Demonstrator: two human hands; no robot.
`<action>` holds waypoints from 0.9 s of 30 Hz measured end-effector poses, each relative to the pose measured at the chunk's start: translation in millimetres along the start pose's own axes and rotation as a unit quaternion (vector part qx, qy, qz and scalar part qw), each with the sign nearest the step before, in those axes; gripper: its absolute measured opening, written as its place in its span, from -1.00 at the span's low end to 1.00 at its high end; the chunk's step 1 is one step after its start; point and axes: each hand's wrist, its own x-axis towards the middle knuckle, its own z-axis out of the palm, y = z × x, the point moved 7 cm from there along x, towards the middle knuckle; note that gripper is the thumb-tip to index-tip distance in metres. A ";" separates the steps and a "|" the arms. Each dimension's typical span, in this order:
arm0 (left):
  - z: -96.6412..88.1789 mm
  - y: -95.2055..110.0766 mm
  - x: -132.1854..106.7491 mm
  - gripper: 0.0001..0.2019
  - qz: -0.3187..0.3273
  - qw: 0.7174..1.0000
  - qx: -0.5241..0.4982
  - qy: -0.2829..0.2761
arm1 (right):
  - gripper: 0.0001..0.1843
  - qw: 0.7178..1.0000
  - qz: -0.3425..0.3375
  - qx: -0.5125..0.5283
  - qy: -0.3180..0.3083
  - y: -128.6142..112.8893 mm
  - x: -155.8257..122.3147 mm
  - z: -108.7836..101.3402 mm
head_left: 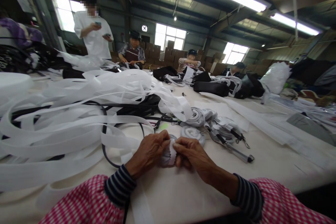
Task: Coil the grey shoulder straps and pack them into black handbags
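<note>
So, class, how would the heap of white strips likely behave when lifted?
The white strips would probably flop and spread, lying as they do in loose loops. They look thin, so likely light for their bulk. A black cord running among them might snag.

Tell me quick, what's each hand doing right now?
Left hand: closed, holding the grey roll.
Right hand: closed, pinching the white strip on that roll.

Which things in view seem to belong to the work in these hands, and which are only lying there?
Probably in the work:
grey roll between left hand and right hand
white strip against it
similar rolls nearby

Probably just lying there:
black bags
plastic bag
</note>
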 end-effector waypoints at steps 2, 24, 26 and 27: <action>-1.4 -2.6 1.6 -0.79 -0.014 1.000 -0.015 0.012 | -0.51 1.000 0.011 -0.012 -0.010 -1.8 0.9 1.0; -2.3 -4.0 -4.2 -0.76 0.011 0.989 -0.149 -0.006 | -0.73 0.991 0.121 -0.001 0.061 -13.2 4.2 3.8; -0.7 -8.5 -4.6 -0.74 0.025 0.988 -0.151 -0.007 | -0.75 0.992 0.104 0.017 0.067 -11.9 4.6 4.9; 1.6 -12.8 -3.9 -0.72 0.031 0.988 -0.153 -0.005 | -0.75 0.993 0.094 0.027 0.068 -10.6 5.3 6.1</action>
